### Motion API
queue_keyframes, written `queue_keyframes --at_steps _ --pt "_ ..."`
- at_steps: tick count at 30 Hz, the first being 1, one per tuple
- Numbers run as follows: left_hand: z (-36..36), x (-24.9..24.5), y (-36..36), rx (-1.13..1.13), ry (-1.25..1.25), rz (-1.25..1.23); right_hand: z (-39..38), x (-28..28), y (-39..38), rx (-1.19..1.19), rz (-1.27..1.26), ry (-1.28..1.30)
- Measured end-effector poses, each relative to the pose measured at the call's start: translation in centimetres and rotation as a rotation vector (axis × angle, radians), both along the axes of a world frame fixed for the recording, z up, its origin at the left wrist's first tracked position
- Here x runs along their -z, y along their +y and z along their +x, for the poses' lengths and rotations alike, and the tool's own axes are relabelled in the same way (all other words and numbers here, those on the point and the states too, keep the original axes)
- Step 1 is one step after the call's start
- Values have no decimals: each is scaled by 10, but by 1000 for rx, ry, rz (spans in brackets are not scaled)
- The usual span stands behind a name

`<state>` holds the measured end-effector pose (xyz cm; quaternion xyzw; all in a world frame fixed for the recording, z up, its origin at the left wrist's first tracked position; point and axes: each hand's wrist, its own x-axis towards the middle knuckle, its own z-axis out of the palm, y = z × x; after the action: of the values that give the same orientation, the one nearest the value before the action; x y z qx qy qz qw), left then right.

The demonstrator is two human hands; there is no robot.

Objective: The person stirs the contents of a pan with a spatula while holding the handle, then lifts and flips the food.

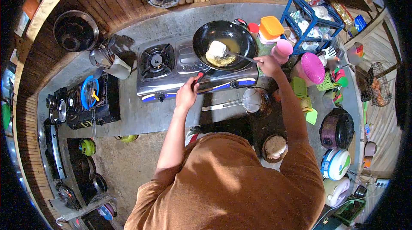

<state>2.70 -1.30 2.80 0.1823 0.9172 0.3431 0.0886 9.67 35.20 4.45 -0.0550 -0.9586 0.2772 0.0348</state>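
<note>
My left hand (186, 95) is closed round the red-and-black handle (198, 78) of a black wok (208, 33), which sits on the right burner of a two-burner gas stove (184, 80). In my right hand (267, 66) is a spatula (243, 57) with a dark handle, reaching into the wok from the right. Its blade end meets a pale, yellowish piece of frying food (221, 61), possibly egg; glare whitens that spot. Some yellowish oil (234, 43) shows in the wok. The left burner (156, 60) carries no pan.
A long-handled strainer (251, 100) lies in front of the stove. To the right are an orange container (272, 27), pink containers (282, 51) and a blue rack (312, 23). A utensil holder (119, 68) stands left. Dark pans (76, 31) hang on the wooden wall.
</note>
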Motion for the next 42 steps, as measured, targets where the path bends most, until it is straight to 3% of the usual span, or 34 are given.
queue_keyframes --at_steps 3,7,9,13,17,21,25,27,30,34,36,40,42 --pt "1 -1 0 -2 -3 -6 0 -36 -18 121 219 -8" --pt "-2 -1 0 5 -48 -53 -18 -8 5 207 399 92" --pt "-2 -1 -1 7 -44 -41 -25 -8 6 245 610 94" --pt "-1 -2 0 -4 -30 -44 -38 1 12 208 572 121" --pt "0 -1 0 2 -10 -37 -46 17 15 74 313 55" --pt "-1 -1 0 -8 -33 -43 -36 -13 -1 11 131 3" --pt "0 -2 0 -15 -23 -31 -18 -34 -9 12 211 92" --pt "-1 2 0 -7 -16 -18 -5 -31 0 41 453 235" --pt "-3 5 -1 4 6 -16 22 -42 2 67 653 210" --pt "-1 3 -1 13 19 -11 63 -85 -27 155 611 128" --pt "-1 2 -1 17 29 -1 75 -95 -34 169 709 37" --pt "-1 4 -1 13 36 19 80 -94 -61 198 701 -79" --pt "-1 5 -1 11 29 20 71 -74 -74 81 511 5"
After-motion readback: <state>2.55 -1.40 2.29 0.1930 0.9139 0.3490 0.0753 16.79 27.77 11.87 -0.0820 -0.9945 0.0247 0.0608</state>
